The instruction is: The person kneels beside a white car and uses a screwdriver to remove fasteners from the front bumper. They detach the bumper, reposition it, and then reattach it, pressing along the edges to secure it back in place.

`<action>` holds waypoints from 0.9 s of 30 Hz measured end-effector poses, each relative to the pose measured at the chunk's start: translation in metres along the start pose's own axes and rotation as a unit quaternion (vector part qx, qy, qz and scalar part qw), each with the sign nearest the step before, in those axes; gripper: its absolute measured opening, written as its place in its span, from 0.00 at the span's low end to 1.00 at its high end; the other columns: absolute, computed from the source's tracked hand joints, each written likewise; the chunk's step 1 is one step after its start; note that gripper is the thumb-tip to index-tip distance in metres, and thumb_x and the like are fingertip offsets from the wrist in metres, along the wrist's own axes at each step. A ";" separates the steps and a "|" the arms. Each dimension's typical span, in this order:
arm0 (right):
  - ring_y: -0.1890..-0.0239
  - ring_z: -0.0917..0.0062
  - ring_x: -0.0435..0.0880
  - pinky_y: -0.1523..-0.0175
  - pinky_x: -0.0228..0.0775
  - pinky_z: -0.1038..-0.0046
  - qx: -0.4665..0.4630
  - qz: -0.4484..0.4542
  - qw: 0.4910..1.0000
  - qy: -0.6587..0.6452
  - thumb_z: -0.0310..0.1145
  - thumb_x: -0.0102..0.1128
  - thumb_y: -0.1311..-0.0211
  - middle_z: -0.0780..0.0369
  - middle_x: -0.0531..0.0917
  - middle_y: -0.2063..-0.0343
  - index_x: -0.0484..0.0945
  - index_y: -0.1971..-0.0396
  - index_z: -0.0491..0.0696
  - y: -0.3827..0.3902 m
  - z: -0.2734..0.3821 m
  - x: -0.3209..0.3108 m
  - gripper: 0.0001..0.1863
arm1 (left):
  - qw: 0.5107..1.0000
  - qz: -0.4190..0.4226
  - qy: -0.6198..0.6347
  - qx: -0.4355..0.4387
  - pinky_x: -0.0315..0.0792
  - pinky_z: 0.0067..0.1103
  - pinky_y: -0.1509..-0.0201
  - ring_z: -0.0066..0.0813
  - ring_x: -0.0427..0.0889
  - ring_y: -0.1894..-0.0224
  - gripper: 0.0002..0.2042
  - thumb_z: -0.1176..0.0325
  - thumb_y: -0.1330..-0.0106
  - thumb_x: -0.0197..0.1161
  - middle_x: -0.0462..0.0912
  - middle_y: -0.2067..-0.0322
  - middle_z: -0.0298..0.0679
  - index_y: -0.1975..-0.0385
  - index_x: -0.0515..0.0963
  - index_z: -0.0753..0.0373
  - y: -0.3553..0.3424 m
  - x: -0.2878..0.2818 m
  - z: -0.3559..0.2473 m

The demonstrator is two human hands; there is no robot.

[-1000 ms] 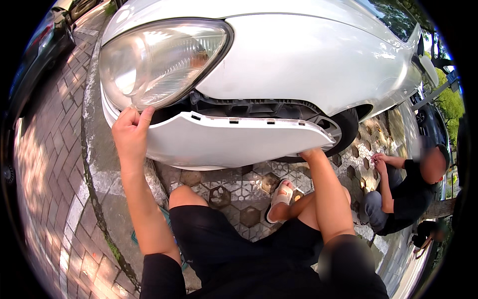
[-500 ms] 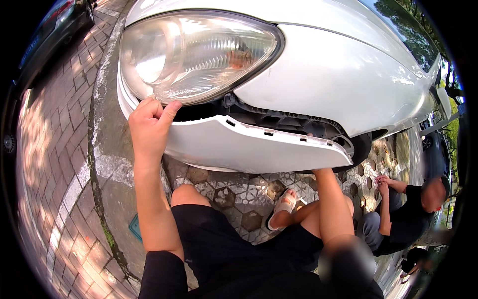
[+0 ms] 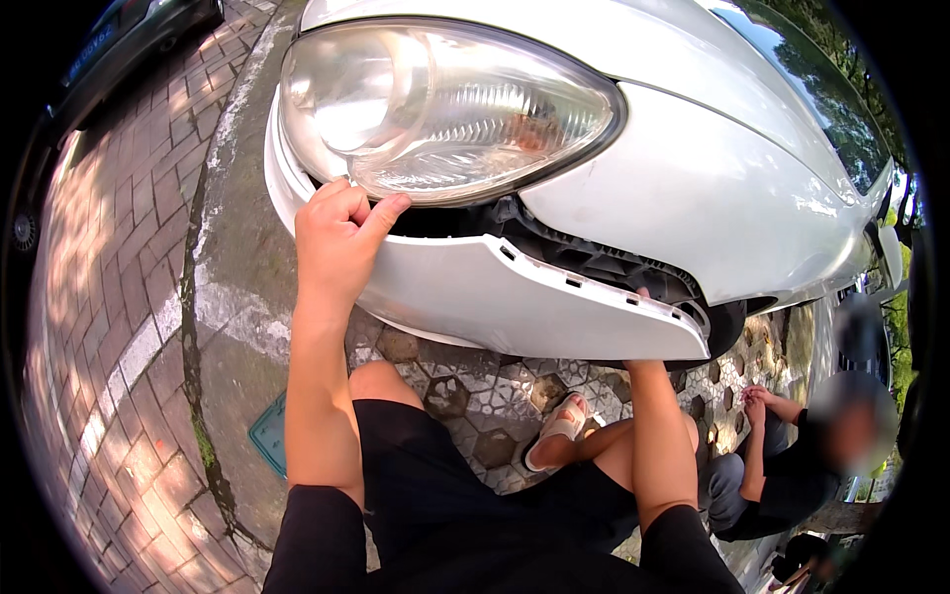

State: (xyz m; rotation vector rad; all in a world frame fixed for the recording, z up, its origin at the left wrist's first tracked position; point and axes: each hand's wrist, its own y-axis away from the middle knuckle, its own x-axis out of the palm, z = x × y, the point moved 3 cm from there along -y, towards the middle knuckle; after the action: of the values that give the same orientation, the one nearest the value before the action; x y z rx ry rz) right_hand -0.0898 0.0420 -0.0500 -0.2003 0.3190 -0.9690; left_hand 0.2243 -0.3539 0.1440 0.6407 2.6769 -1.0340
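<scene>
A white car's front bumper hangs partly detached, its slotted upper edge apart from the fender. My left hand is closed over the bumper's top edge, just below the large clear headlight. Toward the wheel, my right hand reaches under the bumper's lower edge and grips it from behind. Most of that hand is hidden by the panel; one fingertip shows above the slotted edge. Through the gap, a black plastic bracket is visible along the fender's underside.
A front tire stands beside the bumper's end. At the right, another person in dark clothes crouches with hands together. A green cover lies on the ground by my left arm. A dark car is parked at the far left.
My view has shifted, so the car sits farther right in it. Both hands keep their places on the bumper, whose wheel-side end is slightly closer to the fender.
</scene>
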 end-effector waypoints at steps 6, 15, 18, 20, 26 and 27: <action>0.59 0.77 0.80 0.55 0.77 0.74 0.212 0.003 0.889 -0.406 0.37 0.58 0.29 0.62 0.82 0.58 0.77 0.49 0.47 -0.004 0.041 0.023 0.14 | 1.000 -0.011 -0.002 -0.016 0.57 0.29 0.76 0.32 0.62 0.81 0.24 0.63 0.47 0.76 0.63 0.86 0.38 0.89 0.66 0.68 0.000 -0.005 0.006; 0.54 0.78 0.79 0.49 0.75 0.75 0.198 -0.029 0.908 -0.368 0.36 0.54 0.27 0.63 0.81 0.53 0.74 0.46 0.46 0.000 0.027 0.016 0.16 | 1.000 -0.009 -0.013 -0.021 0.56 0.29 0.76 0.32 0.62 0.81 0.25 0.63 0.47 0.76 0.63 0.86 0.38 0.89 0.65 0.69 -0.002 -0.004 0.001; 0.52 0.78 0.78 0.46 0.74 0.75 0.177 0.015 0.895 -0.410 0.36 0.53 0.26 0.62 0.80 0.51 0.73 0.44 0.46 0.001 0.018 0.011 0.16 | 1.000 -0.008 -0.017 -0.021 0.56 0.28 0.76 0.29 0.60 0.81 0.25 0.63 0.46 0.76 0.62 0.85 0.37 0.88 0.64 0.69 -0.001 -0.002 0.001; 0.51 0.78 0.78 0.45 0.73 0.75 0.149 0.072 0.895 -0.414 0.36 0.52 0.25 0.62 0.79 0.50 0.72 0.42 0.45 -0.003 0.010 0.004 0.17 | 1.000 -0.004 -0.007 -0.026 0.55 0.28 0.76 0.29 0.59 0.80 0.26 0.62 0.45 0.76 0.62 0.85 0.37 0.88 0.63 0.69 -0.001 0.001 0.002; 0.40 0.73 0.74 0.35 0.68 0.70 0.129 0.058 0.970 -0.197 0.41 0.47 0.24 0.59 0.72 0.37 0.64 0.33 0.46 0.000 0.033 0.020 0.25 | 0.999 0.005 -0.024 -0.027 0.55 0.28 0.76 0.28 0.57 0.80 0.27 0.59 0.41 0.73 0.61 0.85 0.36 0.87 0.62 0.69 0.000 -0.001 0.007; 0.39 0.72 0.73 0.35 0.68 0.70 0.148 0.028 0.969 -0.196 0.41 0.48 0.24 0.59 0.71 0.36 0.63 0.32 0.46 0.003 0.049 0.031 0.26 | 0.999 0.007 -0.028 -0.033 0.55 0.27 0.76 0.27 0.57 0.80 0.27 0.59 0.41 0.73 0.61 0.85 0.36 0.87 0.62 0.69 0.002 -0.004 0.007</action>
State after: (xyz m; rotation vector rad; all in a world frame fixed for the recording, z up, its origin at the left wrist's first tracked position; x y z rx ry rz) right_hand -0.0541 0.0191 -0.0106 -0.1051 -0.1824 -0.8858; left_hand 0.2291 -0.3590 0.1389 0.6079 2.6422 -0.9405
